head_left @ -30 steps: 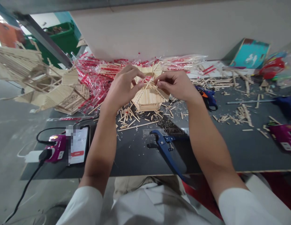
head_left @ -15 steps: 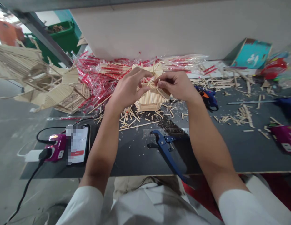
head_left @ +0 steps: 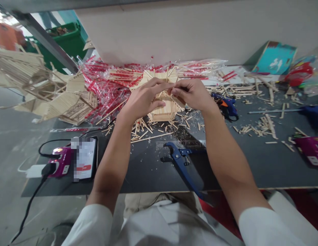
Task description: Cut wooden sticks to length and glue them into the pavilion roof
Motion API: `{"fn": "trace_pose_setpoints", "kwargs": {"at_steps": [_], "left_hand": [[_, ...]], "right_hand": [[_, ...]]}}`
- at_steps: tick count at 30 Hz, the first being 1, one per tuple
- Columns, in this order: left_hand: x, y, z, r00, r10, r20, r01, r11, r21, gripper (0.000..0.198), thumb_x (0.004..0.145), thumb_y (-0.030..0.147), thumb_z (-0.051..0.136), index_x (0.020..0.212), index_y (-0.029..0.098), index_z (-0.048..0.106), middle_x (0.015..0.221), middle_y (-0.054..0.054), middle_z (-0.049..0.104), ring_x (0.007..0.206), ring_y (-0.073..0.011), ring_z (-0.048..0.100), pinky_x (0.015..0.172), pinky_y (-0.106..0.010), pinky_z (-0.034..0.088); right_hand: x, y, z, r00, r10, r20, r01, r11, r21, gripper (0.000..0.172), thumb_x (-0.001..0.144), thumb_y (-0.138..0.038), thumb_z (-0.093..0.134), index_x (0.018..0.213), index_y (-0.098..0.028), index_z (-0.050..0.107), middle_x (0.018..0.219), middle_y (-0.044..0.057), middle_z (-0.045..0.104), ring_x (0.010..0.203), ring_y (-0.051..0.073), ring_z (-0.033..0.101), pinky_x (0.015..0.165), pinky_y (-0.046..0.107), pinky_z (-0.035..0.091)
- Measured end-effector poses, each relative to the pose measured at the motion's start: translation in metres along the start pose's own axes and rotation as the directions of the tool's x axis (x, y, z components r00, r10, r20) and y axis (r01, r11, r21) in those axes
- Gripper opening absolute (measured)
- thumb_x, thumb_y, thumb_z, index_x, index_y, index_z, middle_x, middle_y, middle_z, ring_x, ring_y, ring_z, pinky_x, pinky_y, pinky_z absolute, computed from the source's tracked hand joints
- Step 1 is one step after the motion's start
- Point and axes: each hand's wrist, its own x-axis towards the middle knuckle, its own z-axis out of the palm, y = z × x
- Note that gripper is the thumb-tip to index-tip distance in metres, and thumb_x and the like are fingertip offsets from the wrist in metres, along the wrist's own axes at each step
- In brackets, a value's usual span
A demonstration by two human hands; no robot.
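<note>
A small model building made of thin wooden sticks [head_left: 162, 108] stands on the dark table, with a ribbed roof and tiered walls. My left hand [head_left: 142, 97] reaches over its left side, index finger stretched toward my right fingertips and thumb held apart above the lower roof. From the other side, my right hand [head_left: 192, 93] pinches with thumb and forefinger close to the upper part of the model. Whatever sits in that pinch is too small and covered to name. Cut stick pieces [head_left: 142, 129] lie around the model's base.
Nearer me lies a blue pipe cutter [head_left: 180, 160] beside a clear ruler [head_left: 161, 145]. A phone [head_left: 85, 159] and a purple power socket [head_left: 63, 162] are on the left. Blue glue guns [head_left: 229, 107] lie right, plastic-wrapped sticks [head_left: 102, 85] behind, a larger stick model [head_left: 69, 99] far left.
My left index finger has straightened and moved right, up to my right fingertips. My right hand stays pinched in nearly the same place. A person's legs now show at the back left.
</note>
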Motion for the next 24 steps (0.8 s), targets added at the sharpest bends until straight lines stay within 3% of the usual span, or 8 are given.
{"fn": "trace_pose_setpoints", "kwargs": {"at_steps": [8, 13, 17, 20, 24], "left_hand": [[0.0, -0.006, 0.004, 0.999, 0.035, 0.0, -0.035, 0.999, -0.024, 0.063, 0.102, 0.034, 0.069, 0.163, 0.041, 0.054, 0.153, -0.006, 0.064, 0.136, -0.031, 0.064, 0.111, -0.049, 0.057], [0.001, -0.009, 0.006, 0.999, 0.046, -0.005, -0.046, 0.996, -0.074, 0.065, 0.102, 0.035, 0.069, 0.164, 0.043, 0.052, 0.151, -0.005, 0.065, 0.131, -0.0287, 0.066, 0.108, -0.046, 0.059], [0.001, -0.011, 0.008, 0.999, 0.05, -0.018, -0.052, 0.995, -0.083, 0.072, 0.099, 0.036, 0.07, 0.167, 0.046, 0.046, 0.152, -0.003, 0.065, 0.133, -0.0324, 0.064, 0.105, -0.051, 0.061], [0.001, -0.011, 0.009, 0.999, 0.036, -0.016, -0.037, 0.994, -0.101, 0.07, 0.1, 0.044, 0.07, 0.166, 0.046, 0.046, 0.153, -0.002, 0.065, 0.132, -0.0331, 0.065, 0.101, -0.051, 0.063], [0.001, -0.012, 0.011, 0.999, -0.032, -0.039, 0.027, 0.993, -0.118, 0.077, 0.1, 0.067, 0.067, 0.168, 0.037, 0.044, 0.15, -0.008, 0.066, 0.122, -0.0303, 0.071, 0.101, -0.047, 0.062]], "right_hand": [[0.0, 0.002, 0.002, 1.0, -0.01, -0.013, 0.01, 1.0, -0.004, 0.034, 0.099, -0.055, 0.07, 0.089, -0.023, 0.076, 0.062, -0.003, 0.053, 0.059, 0.014, 0.042, 0.062, 0.033, 0.034], [-0.001, -0.001, 0.005, 0.998, -0.044, -0.039, 0.043, 0.999, -0.021, 0.053, 0.1, -0.073, 0.064, 0.088, -0.023, 0.077, 0.063, -0.002, 0.054, 0.062, 0.015, 0.044, 0.064, 0.033, 0.035], [-0.001, -0.001, 0.006, 0.998, -0.046, -0.041, 0.045, 0.999, -0.023, 0.06, 0.098, -0.08, 0.061, 0.087, -0.023, 0.075, 0.064, -0.001, 0.054, 0.064, 0.016, 0.046, 0.064, 0.033, 0.036], [-0.001, 0.0, 0.007, 0.998, -0.055, -0.04, 0.054, 0.998, -0.023, 0.058, 0.099, -0.078, 0.061, 0.086, -0.023, 0.074, 0.065, 0.0, 0.055, 0.065, 0.017, 0.046, 0.065, 0.034, 0.038], [0.0, 0.001, 0.008, 0.998, -0.033, -0.061, 0.031, 0.999, -0.042, 0.046, 0.1, -0.067, 0.065, 0.086, -0.024, 0.075, 0.065, 0.001, 0.055, 0.069, 0.019, 0.049, 0.068, 0.036, 0.04]]}}
